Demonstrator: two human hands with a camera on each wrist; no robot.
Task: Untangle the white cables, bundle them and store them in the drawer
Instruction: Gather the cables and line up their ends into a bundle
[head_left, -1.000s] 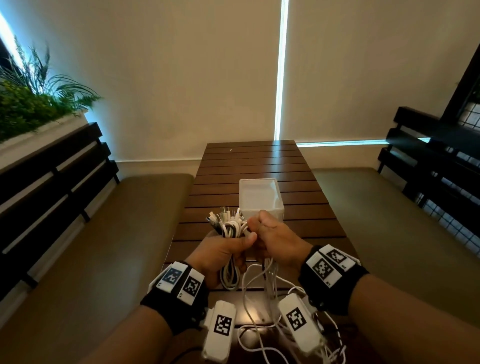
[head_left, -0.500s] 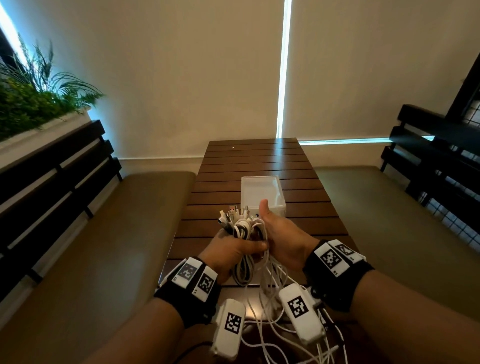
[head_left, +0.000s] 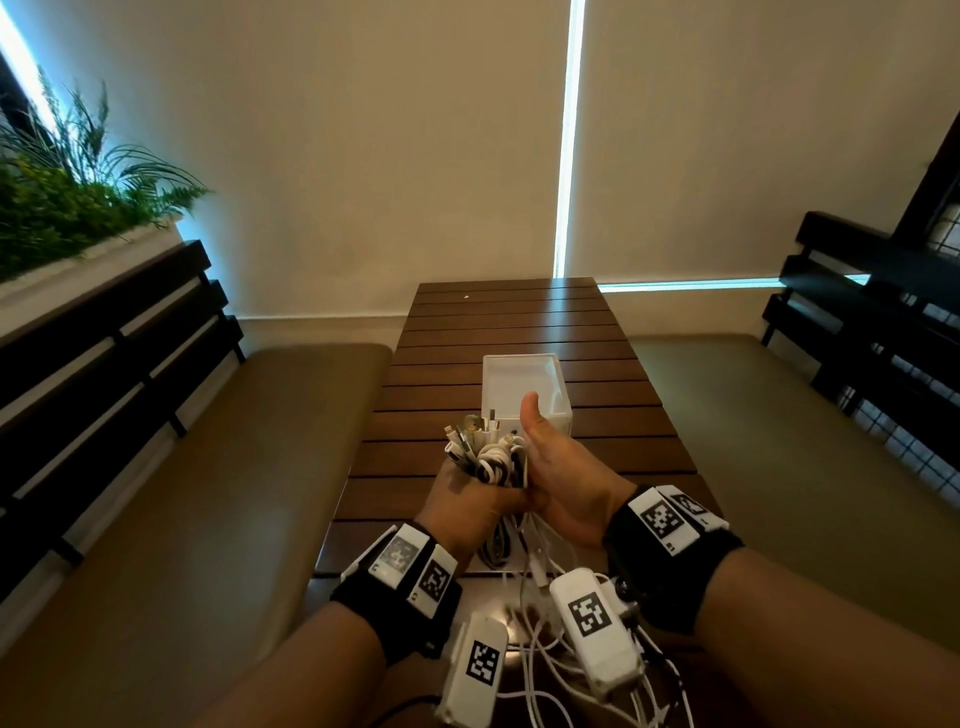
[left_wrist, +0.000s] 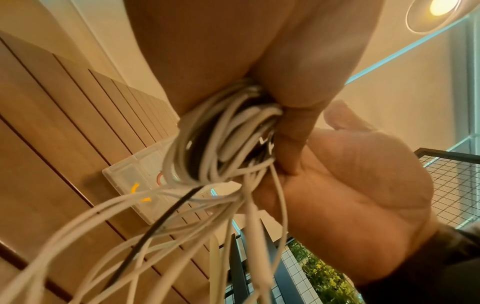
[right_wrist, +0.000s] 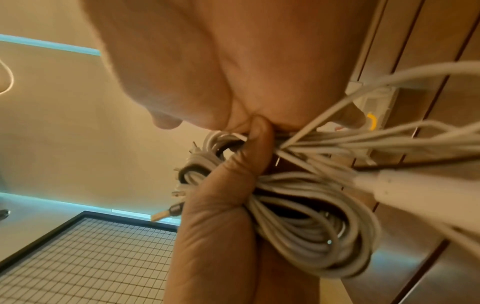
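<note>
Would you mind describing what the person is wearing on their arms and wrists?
Both forearms are bare, with no sleeves. The left wrist and the right wrist each carry a black band topped with white rectangular tags printed with black square-pattern markers. Beneath each wrist hangs a white, rounded camera housing, left and right, bearing a similar marker.

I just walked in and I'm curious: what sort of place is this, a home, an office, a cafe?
Probably a cafe or lounge booth, though I can't be sure: a slatted wooden table sits between two padded benches, with a planter of greenery behind the left one.
</note>
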